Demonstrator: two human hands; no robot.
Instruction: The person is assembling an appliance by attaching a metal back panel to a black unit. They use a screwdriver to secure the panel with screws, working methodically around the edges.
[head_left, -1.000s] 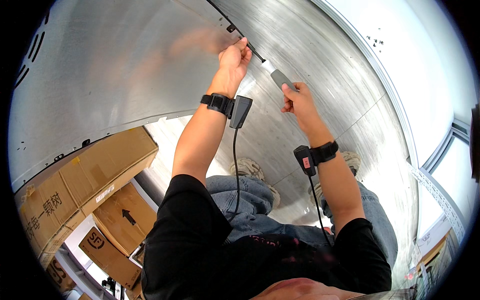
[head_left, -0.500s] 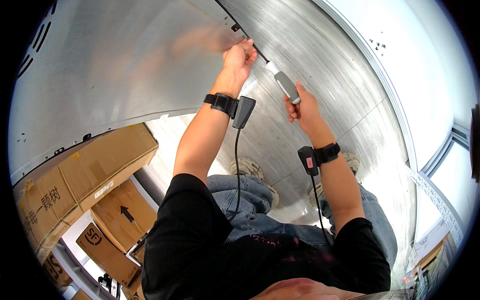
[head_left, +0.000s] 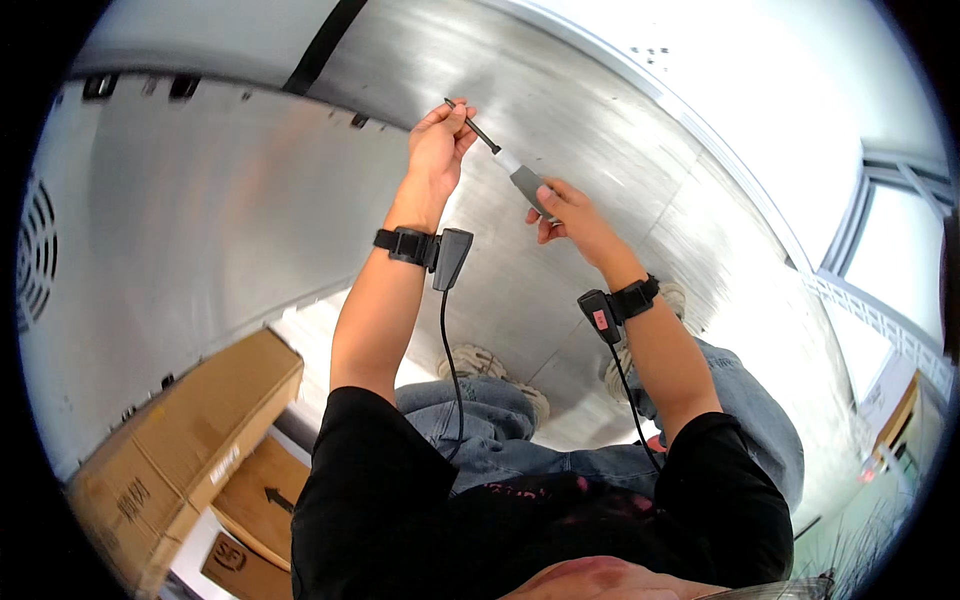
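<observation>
A screwdriver [head_left: 529, 186] with a grey and white handle and a long dark shaft slants across the middle, its tip toward the upper left. My right hand [head_left: 578, 222] is closed round the rear of the handle. Near the tip, my left hand [head_left: 437, 145] pinches the shaft between thumb and fingers; whether a small screw is there too I cannot tell. On the left spreads a large silvery metal panel [head_left: 250, 190], with dark clips along its far edge. My left hand is beside that edge, and the screwdriver tip shows just past my fingertips.
Brown cardboard boxes [head_left: 190, 440] are stacked at the lower left, below the panel. A white surface [head_left: 760, 90] with several small dark bits, perhaps screws, lies at the upper right. Grey wood-look floor [head_left: 640, 190] runs between. Cables hang from both wrist straps.
The view has turned, and more of the panel's far edge shows. The screwdriver's tip, earlier hidden at the panel edge, now shows at my left fingers. Both hands still hold the screwdriver.
</observation>
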